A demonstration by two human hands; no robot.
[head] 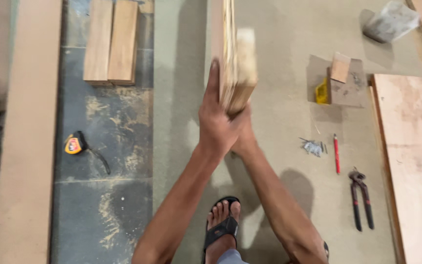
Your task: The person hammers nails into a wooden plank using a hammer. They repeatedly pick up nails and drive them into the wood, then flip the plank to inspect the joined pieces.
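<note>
My sandalled foot [222,222] on the floor. Left hand [217,122] and right hand [242,134], both clasped round the near end of a plank [233,58]; its long axis runs away from me. Beyond right: pencil [336,153], pincers [361,198].

My arms are bare all the way from the bottom of the view up to my hands, with no sleeves, no watch and no rings or bands that I can see. My left hand [219,128] shows its back and thumb; my right hand [244,132] sits mostly hidden behind it. On my foot I wear a black open-toed sandal with a broad strap [222,226] across the instep, toes uncovered. At the bottom edge a bit of grey-blue trouser cloth [231,257] shows above that foot.
</note>
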